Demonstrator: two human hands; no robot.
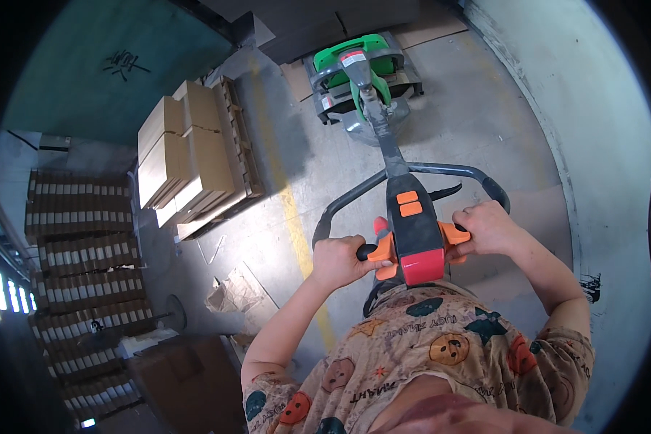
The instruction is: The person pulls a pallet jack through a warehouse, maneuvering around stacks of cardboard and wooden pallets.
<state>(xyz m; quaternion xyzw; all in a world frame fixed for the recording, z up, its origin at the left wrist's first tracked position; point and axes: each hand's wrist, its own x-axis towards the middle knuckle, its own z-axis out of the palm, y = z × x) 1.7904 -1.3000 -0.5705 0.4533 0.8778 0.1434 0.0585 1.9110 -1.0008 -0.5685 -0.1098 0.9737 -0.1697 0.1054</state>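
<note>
Nearest, the patterned shirt (383, 340) sits close behind the red end panel (422, 267) of a black control head (415, 228). Either side of that head, the person's left grip (338, 260) and right grip (484, 228) are closed around the lower ends of the looped handle (452, 168), with the thumbs reaching in to the orange thumb controls (382, 247). Whether either control is pressed, I cannot tell.

Just ahead, a long shaft (385, 137) joins the handle to the green and black body (354, 47) of what looks like a powered pallet truck. The step in hand seems to be steering or standing ready at the handle; the next move would call for an even hold on both sides and a light thumb.

As for edges, a pale wall (600, 123) curves along the right, past the right elbow, so swinging that way looks tight. To the left, a yellow floor line (286, 202) runs between the truck and a wooden pallet (240, 134) bearing flat cardboard (177, 145); concrete floor (307, 163) there gives more room. Crumpled brown paper (235, 293) lies nearer on that side, and the pallet's edge faces the line. Farther off, a dark panel (318, 29) stands close beyond the truck body, limiting travel ahead.
</note>
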